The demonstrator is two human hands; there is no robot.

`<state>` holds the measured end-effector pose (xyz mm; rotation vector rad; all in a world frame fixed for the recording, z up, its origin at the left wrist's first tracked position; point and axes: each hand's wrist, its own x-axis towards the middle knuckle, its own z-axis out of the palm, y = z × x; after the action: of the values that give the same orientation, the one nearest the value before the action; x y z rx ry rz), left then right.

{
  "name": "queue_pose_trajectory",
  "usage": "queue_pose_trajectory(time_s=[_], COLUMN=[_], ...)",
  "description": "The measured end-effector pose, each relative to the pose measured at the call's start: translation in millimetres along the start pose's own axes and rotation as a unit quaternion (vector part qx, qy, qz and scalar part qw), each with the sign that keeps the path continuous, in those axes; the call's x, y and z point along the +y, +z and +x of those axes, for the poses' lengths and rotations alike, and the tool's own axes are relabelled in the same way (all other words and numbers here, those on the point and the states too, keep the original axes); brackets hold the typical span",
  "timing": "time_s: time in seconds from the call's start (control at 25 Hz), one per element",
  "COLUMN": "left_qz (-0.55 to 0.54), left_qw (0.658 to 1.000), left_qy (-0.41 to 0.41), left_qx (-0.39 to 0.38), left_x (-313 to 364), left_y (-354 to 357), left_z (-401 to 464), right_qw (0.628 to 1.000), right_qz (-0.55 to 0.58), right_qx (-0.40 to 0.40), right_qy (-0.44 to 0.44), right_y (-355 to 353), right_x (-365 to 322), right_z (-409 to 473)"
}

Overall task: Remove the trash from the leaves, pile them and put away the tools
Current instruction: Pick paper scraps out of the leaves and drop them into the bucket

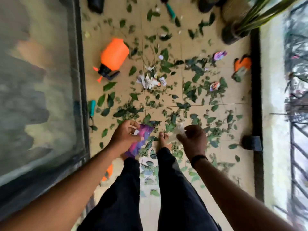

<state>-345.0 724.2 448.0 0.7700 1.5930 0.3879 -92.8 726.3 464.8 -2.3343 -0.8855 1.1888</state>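
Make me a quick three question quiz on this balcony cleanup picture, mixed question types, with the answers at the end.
1. True or false: the left hand holds a purple plastic wrapper.
2. Multiple choice: the orange plastic spray bottle lies on the tiled floor: A) upright, B) on its side, C) inside a plant pot.
3. Fill in: the crumpled white paper scraps in the middle of the floor lie among scattered green ___.

Key: 1 true; 2 B; 3 leaves.
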Motion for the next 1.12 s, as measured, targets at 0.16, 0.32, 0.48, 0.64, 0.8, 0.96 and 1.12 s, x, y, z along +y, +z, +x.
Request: queue_pose_trajectory(time_s=[0.16, 0.32, 0.48, 0.64, 0.8, 0.96, 1.12], left_qz=[-0.105, -0.144, -0.126, -0.106, -0.084, -0.050, -0.033], left_qw=[0.991, 0.977, 0.975, 0.972, 0.974, 0.971, 0.945], left_qy=[-0.013, -0.060, -0.047, -0.019, 0.009, 0.015, -0.005], left_qx=[-0.088, -0.146, -0.178, -0.208, -0.210, -0.232, -0.326], left_x=[80, 112, 138, 166, 178, 177, 176], left_y=[-41, -40, -7, 54, 130, 214, 282], left_z=[-136, -223, -281, -332, -372, -423, -463], right_qw=[0.895, 0.730, 0.713, 0.641, 0.629, 0.576, 0.510], right_qz=[0.378, 0.618, 0.657, 0.712, 0.754, 0.794, 0.848], right_qx=[-0.171, -0.223, -0.227, -0.283, -0.189, -0.174, -0.076], right_qy=[0.161, 0.189, 0.092, -0.038, 0.009, -0.088, -0.122], right_y=[-96, -164, -210, -269, -318, -357, -378], right_x=[-55, -64, -48, 1, 65, 136, 186], right_z=[-150, -234, -264, -286, -322, -350, -382])
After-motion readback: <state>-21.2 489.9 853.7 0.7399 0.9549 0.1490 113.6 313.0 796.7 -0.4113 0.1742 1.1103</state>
